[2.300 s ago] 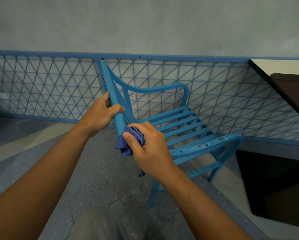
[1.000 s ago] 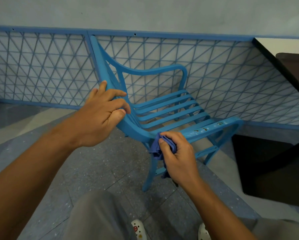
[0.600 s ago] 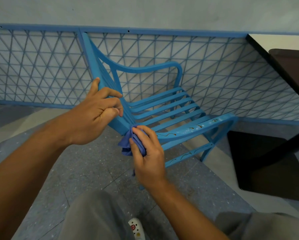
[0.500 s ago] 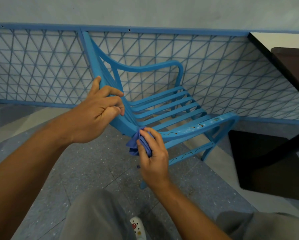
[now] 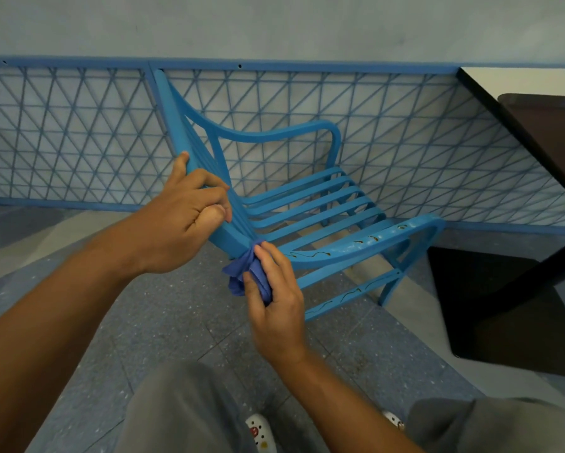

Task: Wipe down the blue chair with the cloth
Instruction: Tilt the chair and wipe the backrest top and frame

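No writing, label, brand or number to read anywhere here. The nearest thing is a run of dark squiggly marks along the near armrest of the blue chair point(image 5: 356, 246) and on the rail below it, and they spell nothing.

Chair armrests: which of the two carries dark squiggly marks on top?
The near armrest, beside the cloth; the far armrest by the mesh railing looks unmarked.

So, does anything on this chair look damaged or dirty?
Yes. The near armrest and the rail below it carry thin dark squiggly marks on the blue chair, like drips or scratches. I cannot tell which.
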The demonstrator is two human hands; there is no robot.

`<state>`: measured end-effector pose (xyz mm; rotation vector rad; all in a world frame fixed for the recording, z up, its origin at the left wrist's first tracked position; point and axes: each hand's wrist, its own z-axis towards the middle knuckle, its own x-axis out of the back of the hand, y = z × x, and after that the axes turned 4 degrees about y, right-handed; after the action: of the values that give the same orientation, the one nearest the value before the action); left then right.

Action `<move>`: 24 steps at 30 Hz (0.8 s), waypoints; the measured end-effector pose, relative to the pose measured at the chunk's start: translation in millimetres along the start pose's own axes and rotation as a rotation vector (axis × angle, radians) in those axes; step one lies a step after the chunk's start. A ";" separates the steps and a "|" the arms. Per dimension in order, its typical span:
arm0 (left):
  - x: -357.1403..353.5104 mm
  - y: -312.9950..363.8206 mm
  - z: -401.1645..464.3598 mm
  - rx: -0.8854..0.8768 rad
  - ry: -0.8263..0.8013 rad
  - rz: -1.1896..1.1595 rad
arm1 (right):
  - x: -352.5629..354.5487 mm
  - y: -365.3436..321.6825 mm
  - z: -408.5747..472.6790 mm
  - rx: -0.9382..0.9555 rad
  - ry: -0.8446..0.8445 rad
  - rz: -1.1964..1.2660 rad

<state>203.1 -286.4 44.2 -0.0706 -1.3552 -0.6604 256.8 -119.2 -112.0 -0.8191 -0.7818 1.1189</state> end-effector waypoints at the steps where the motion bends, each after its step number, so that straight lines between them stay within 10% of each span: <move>1: 1.4 1.1 1.1 -0.012 -0.019 0.083 | -2.7 -5.8 -0.7 -0.023 0.004 0.009; 5: 4.8 10.7 10.4 0.016 -0.195 0.490 | -11.9 -22.8 0.4 -0.035 -0.029 0.012; 24: -4.8 26.5 23.9 0.167 -0.151 0.438 | 11.8 0.2 6.1 -0.113 -0.082 -0.065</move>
<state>194.5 -252.9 54.1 -0.2794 -1.4739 -0.1756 254.4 -106.8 -107.8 -0.8400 -0.9404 1.0635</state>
